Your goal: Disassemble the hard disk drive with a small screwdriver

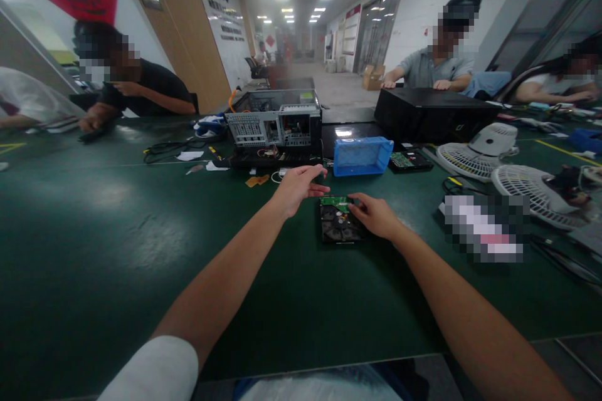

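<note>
A hard drive [342, 225] lies flat on the green table, its green circuit board [333, 202] facing up along the far side. My right hand [376, 216] grips the drive's right side, thumb and forefinger curled at the board's edge; the other fingers are hidden. Just off the drive's far left corner hovers my left hand [298, 191], fingers apart and nothing visible between them. Beyond my hands stands a blue plastic bin [362, 156], tipped so its hollow side faces me. To its left is an opened computer case [275, 128] with bare metal panels.
Another drive with a green board [409, 161] lies right of the bin. Two white fan parts [470, 153] and black cables stand further right. A person [437, 69] rests both hands on a black case [437, 116] opposite. Tape scraps [256, 181] lie before the opened case.
</note>
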The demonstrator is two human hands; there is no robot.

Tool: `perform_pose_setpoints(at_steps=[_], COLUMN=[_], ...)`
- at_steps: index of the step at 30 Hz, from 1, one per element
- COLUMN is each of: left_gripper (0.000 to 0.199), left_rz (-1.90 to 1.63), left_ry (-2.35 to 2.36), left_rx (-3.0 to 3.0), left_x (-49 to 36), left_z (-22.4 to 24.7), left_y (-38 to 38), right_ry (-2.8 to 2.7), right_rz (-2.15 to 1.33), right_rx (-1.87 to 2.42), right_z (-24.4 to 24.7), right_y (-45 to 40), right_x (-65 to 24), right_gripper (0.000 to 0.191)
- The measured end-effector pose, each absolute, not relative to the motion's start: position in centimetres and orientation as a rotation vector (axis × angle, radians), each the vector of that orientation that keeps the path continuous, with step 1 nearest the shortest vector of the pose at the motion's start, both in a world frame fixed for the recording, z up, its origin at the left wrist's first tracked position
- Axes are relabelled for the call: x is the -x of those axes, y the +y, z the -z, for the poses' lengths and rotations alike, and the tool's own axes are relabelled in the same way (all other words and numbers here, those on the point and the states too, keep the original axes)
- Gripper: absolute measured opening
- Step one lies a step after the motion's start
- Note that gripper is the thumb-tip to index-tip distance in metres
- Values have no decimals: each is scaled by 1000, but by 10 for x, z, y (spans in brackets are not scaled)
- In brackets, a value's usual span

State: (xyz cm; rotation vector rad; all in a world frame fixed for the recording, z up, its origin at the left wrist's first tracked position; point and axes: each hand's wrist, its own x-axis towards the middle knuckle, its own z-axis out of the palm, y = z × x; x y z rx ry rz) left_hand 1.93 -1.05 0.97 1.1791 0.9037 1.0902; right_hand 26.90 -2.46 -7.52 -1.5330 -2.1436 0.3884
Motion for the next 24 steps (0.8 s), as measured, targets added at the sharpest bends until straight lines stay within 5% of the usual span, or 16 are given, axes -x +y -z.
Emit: perform_pose_setpoints(at_steps=[24], left_gripper=[24], left_rz=[-1088], left_ry=[824], left_rx=[-1140], left_x=[-16], left_z=[-6], left_y=[-9], right_ry=[-2139], right_rz=[-409], right_rx=[1546], right_z=[73], right_y=[-26], right_x=[-268], right_gripper=[40])
